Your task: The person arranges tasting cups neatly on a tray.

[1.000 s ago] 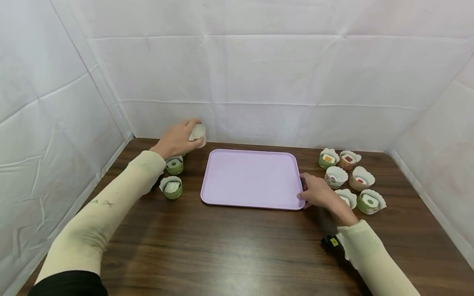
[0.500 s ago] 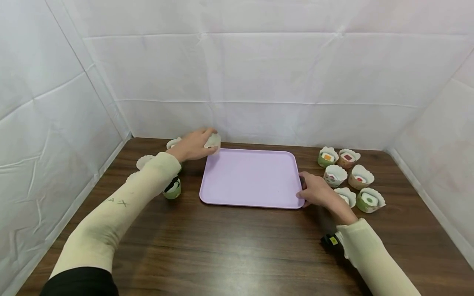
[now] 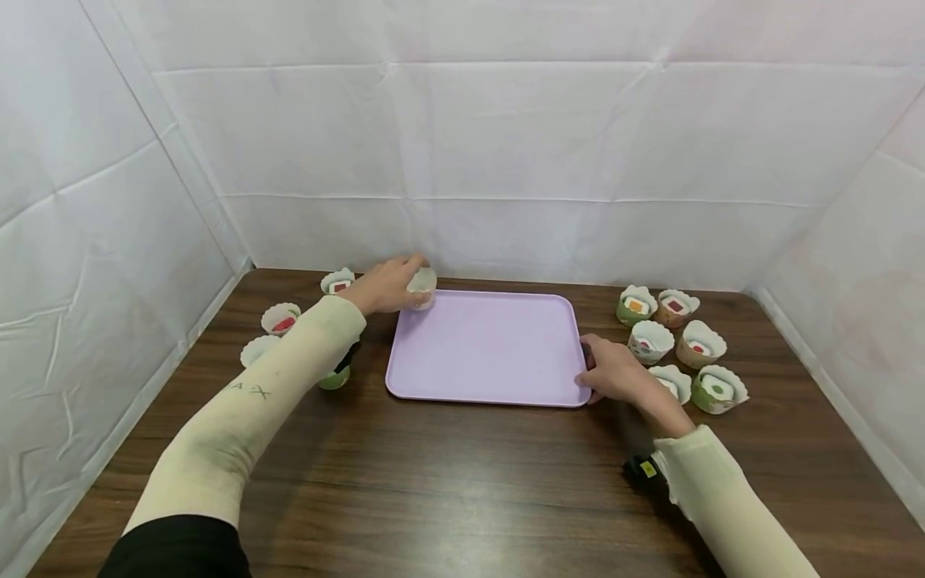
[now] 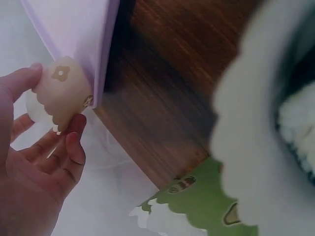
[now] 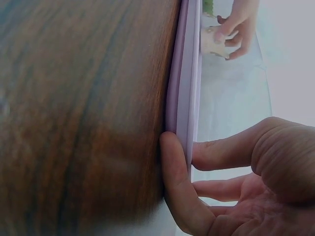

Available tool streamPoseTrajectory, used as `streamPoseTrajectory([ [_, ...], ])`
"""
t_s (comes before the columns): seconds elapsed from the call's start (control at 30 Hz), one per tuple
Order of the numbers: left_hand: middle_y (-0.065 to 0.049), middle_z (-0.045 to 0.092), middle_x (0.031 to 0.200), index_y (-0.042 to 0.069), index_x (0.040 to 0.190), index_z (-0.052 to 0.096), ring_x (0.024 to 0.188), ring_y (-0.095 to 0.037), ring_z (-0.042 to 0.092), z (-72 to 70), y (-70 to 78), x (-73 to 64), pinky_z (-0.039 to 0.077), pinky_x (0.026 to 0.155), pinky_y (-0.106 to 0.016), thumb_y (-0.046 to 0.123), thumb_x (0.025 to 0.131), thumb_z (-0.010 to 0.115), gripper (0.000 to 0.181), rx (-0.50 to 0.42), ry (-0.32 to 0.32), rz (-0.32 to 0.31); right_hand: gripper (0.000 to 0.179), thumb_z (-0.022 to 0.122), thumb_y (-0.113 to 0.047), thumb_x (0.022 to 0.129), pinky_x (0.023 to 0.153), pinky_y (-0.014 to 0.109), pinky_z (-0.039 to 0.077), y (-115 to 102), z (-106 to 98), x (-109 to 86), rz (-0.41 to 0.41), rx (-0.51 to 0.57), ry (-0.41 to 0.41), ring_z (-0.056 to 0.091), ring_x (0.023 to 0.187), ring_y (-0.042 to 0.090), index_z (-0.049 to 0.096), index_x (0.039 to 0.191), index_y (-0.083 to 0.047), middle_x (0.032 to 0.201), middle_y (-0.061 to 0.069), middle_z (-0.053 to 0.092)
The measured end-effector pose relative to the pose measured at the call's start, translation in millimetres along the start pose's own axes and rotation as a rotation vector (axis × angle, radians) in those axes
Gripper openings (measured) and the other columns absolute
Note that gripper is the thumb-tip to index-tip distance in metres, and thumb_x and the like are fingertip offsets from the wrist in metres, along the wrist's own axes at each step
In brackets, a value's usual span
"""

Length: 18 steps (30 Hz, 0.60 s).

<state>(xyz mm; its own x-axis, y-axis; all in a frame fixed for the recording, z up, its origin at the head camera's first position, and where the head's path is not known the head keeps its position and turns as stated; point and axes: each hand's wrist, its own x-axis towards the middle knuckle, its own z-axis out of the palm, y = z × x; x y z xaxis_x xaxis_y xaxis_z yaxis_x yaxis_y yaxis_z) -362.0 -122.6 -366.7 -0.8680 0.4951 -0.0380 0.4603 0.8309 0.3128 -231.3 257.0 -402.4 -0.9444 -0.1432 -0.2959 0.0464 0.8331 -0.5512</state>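
A pale paper baking cup (image 3: 422, 284) with a scalloped rim and a flower print is gripped by my left hand (image 3: 386, 286). It sits at the back left corner of the flat lilac tray (image 3: 491, 345). In the left wrist view, thumb and fingers close round the cup (image 4: 66, 91), right against the tray's edge; its inside is hidden. At the tray's right side my right hand (image 3: 617, 371) pinches the rim near the front corner. The right wrist view shows thumb above and a finger under the tray edge (image 5: 184, 98).
Left of the tray stand several paper cups (image 3: 280, 319) with small fillings, partly hidden by my left sleeve (image 3: 246, 409). To the right is a group of several more cups (image 3: 701, 345), close to my right wrist. White sheeting (image 3: 506, 160) walls the table's back and sides.
My left hand has carried the cup rightward and down, from behind the left cups to the tray's back left corner. The right hand stays on the tray's rim.
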Motion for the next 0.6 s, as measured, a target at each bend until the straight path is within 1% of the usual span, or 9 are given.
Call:
streamPoseTrajectory([
  [0.13,-0.021,0.051,0.150,0.013,0.149,0.043,0.133,-0.040,0.054,-0.7,-1.4,-0.3,0.048,0.112,-0.056,0.032,0.100,0.066,0.057,-0.003,-0.022,-0.012,0.075,0.071,-0.007,0.093,0.058,0.029,0.065,-1.2,0.6,1.4,-0.010,-0.010,0.001,0.067,0.069,0.019,0.031,0.155,0.009,0.103,0.024,0.060],
  [0.3,-0.019,0.048,0.153,0.015,0.149,0.043,0.134,-0.041,0.053,3.0,-2.8,-3.5,0.049,0.111,-0.057,0.031,0.100,0.068,0.058,0.001,-0.059,-0.040,0.076,0.072,-0.007,0.093,0.057,0.029,0.065,-2.0,1.7,3.3,-0.021,-0.014,-0.009,0.067,0.067,0.018,0.031,0.155,0.009,0.101,0.023,0.060],
  [0.6,-0.022,0.050,0.149,0.013,0.152,0.039,0.131,-0.040,0.055,3.4,1.8,-2.9,0.050,0.109,-0.056,0.032,0.100,0.067,0.061,0.048,-0.061,-0.032,0.076,0.071,-0.007,0.093,0.058,0.030,0.065,-2.2,1.6,3.8,-0.019,-0.017,-0.009,0.067,0.068,0.018,0.031,0.155,0.009,0.103,0.024,0.061],
])
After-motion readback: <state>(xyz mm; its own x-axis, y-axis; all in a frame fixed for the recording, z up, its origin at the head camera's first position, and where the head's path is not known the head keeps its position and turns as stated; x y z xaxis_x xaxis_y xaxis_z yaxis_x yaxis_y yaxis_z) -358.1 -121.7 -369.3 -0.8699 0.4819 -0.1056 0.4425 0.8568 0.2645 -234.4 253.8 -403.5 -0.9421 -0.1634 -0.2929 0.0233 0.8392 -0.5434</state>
